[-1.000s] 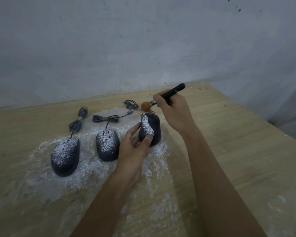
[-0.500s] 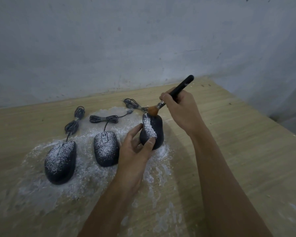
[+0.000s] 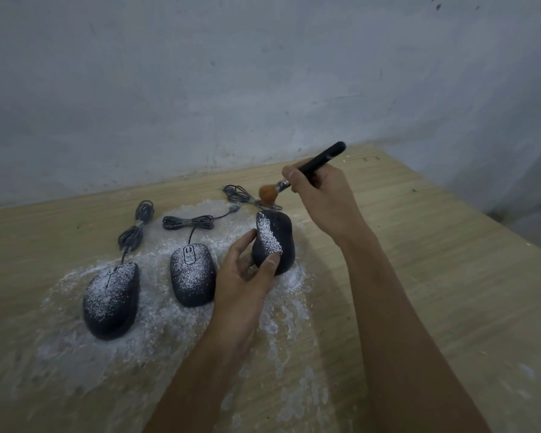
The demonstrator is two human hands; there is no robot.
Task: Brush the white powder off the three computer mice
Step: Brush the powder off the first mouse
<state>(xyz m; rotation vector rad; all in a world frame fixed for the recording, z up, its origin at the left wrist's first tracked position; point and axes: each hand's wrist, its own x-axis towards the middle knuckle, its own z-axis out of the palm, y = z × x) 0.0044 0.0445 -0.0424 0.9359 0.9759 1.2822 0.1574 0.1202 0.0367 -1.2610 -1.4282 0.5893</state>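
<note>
Black plastic fills the left hand [image 3: 244,276]: its thumb and fingers curl round the right mouse [image 3: 281,242], which is tipped up on its side with its lower end on the table [image 3: 450,276]. A band of white powder [image 3: 156,310] runs down the mouse's left face, and the rest of its shell looks dark. The right hand [image 3: 322,198] pinches the black handle of a brush [image 3: 320,160] between thumb and fingers. The orange bristles are just above the mouse's far end; I cannot tell whether they touch it. Just left of the gripping hand lies the middle mouse [image 3: 192,273], and further left the left mouse [image 3: 111,298], both flat and speckled white. Powder is spread on the wood around all three. Their coiled cables [image 3: 188,221] lie behind, towards the grey wall [image 3: 263,73].
</note>
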